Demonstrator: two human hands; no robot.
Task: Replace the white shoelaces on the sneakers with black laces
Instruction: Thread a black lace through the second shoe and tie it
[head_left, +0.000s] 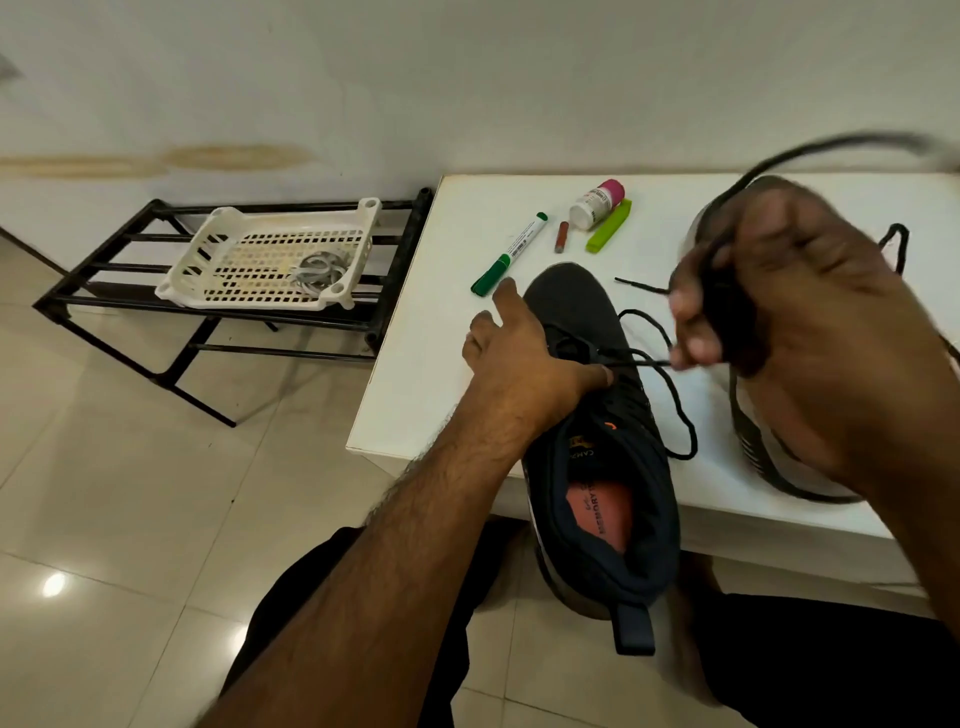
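Two sneakers sit on the white table (426, 405): the dark sneaker (587, 332) being laced hangs its heel off the near edge, and the second sneaker (748, 441) lies behind the right hand (789, 332). That hand grips a bunched black lace (675, 410), its free end blurred overhead. The left hand (519, 353) presses down on the laced sneaker and pinches the lace near the eyelets. A hard tug could, I judge, drag the overhanging sneaker off the table or strip the lace from an eyelet. One basket (270, 254) holds pale laces; one green marker (511, 254), one bottle (597, 202).
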